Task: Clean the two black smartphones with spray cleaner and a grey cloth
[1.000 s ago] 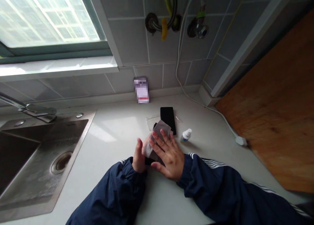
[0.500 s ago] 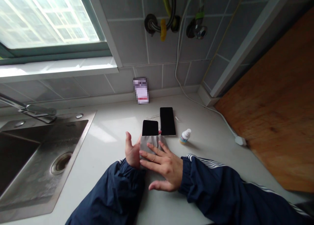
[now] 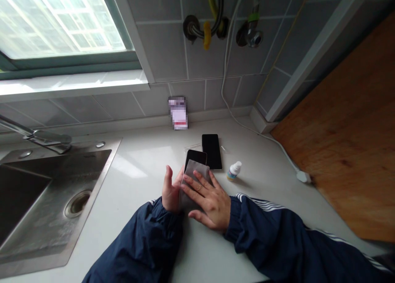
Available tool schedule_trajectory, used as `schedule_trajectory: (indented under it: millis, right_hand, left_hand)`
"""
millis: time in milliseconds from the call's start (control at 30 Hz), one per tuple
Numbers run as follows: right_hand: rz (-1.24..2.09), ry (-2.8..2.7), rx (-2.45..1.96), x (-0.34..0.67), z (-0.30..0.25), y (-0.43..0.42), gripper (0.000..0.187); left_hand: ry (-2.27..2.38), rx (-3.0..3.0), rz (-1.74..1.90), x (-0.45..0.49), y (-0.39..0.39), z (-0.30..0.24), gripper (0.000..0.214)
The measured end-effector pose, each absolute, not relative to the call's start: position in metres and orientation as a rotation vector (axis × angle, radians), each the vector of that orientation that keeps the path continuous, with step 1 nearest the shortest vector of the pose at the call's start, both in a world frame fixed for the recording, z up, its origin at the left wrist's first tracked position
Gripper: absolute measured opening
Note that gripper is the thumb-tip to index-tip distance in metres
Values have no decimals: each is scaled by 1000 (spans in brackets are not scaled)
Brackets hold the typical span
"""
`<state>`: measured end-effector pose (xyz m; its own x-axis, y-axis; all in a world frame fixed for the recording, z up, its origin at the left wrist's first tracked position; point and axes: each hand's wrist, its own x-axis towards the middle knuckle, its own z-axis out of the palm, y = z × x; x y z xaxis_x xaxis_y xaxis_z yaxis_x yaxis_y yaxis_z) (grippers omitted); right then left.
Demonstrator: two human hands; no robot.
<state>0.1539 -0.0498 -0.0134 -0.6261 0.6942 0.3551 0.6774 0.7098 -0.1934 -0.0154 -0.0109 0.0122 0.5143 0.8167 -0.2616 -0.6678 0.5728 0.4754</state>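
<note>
White counter (image 3: 145,163) beside a steel sink (image 3: 46,200) carries the work. The right hand (image 3: 207,202) lies flat with fingers spread, pressing a grey cloth (image 3: 193,172) onto the dark phone (image 3: 196,155), whose top end shows beyond the cloth. The left hand (image 3: 170,190) stands on edge against that phone's left side; its fingers are hidden, so a grip cannot be told. By my judgement the screen wipe is mid-stroke; going on calls for even pressure and a steadied phone. Counted: two phones, the second phone (image 3: 211,151) just beside the first; one cloth; one small bottle (image 3: 233,170) near on the right; one sink.
</note>
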Motion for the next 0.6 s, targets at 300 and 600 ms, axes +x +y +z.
schedule_trajectory:
  millis: [300,600]
  right_hand:
    - [-56,-2263,-1272,154,-13,-50,79]
    - [-39,-2095,-1319,152,-9,-50,75]
  left_hand:
    - [527,536,1012,-7,-14,5,70]
    - [480,724,1041,-6,-14,2,70]
